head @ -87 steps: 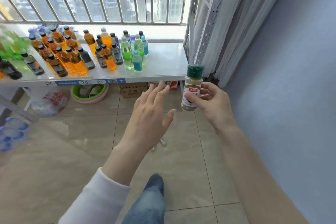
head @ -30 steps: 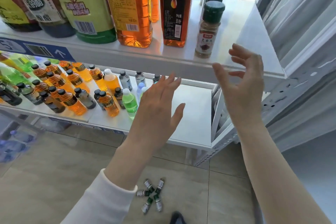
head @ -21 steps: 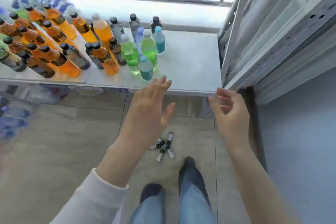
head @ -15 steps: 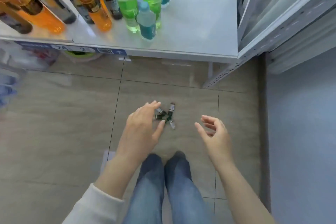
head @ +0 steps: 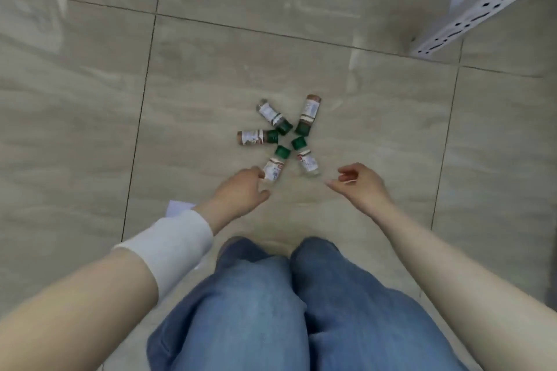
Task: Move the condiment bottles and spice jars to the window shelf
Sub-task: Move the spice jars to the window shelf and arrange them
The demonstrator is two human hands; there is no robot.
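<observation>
Beige tiled floor [head: 90, 99] fills most of the view, with the person's knees in blue jeans [head: 361, 325] at the bottom and a white perforated shelf upright [head: 494, 0] in the top right corner. The left hand [head: 241, 193], white sleeve [head: 171, 244] at the wrist, has loosely curled fingers right at the base of the nearest jar, gripping nothing; can't tell if they actually touch it. The right hand [head: 361, 184] hangs just beside the group, fingers relaxed and empty. Five small spice jars [head: 308, 113] lie on the floor in a star, green caps [head: 298, 143] pointing inward. A couple hold brown powder, the rest look paler.
</observation>
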